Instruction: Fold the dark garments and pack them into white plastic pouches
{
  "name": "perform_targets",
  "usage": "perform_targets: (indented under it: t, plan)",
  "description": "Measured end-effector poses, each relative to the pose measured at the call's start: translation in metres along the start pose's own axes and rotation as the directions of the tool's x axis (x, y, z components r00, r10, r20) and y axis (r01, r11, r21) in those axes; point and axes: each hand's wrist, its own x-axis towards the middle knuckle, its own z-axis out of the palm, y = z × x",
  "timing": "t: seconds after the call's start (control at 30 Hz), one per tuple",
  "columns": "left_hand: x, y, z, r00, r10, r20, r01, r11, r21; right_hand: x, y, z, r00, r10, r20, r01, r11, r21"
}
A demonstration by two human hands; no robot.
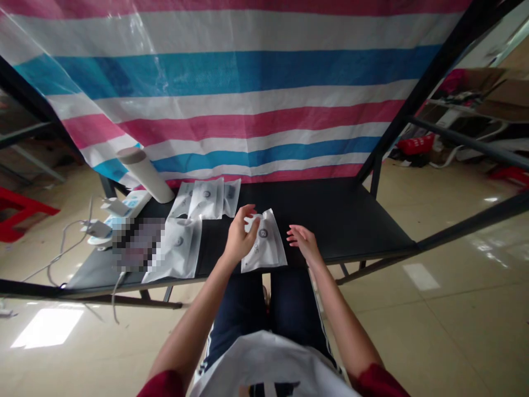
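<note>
Frosted plastic pouch lies by curved left fingers, grip unclear; right fingers loosely parted, empty.

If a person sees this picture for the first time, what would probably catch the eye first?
Probably the pink, white and blue striped sheet behind the black table. Then the left hand at the upper left of a white pouch near the front edge, the right hand beside it.

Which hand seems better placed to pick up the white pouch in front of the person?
Probably the left hand: its thumb overlaps the pouch in this view. The right hand is off to the other side, with black tabletop showing between.
</note>
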Motion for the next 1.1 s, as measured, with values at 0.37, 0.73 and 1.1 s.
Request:
perform_targets:
  t: [0.37,0.73,1.1]
  plan:
    - [0.046,-0.053,0.093,0.978,-0.182,0.099,0.127,0.905,0.407,0.099,0.011,0.054,0.989,-0.138,0.043,0.138,0.810,-0.570]
    - [0.047,-0.062,0.091,0.942,-0.312,0.120,0.247,0.892,0.379,0.107,0.017,0.057,0.984,-0.121,0.132,0.174,0.827,-0.535]
    - [0.063,-0.064,0.084,0.913,-0.396,0.103,0.360,0.897,0.258,0.046,0.012,0.045,0.986,-0.146,0.079,0.167,0.857,-0.488]
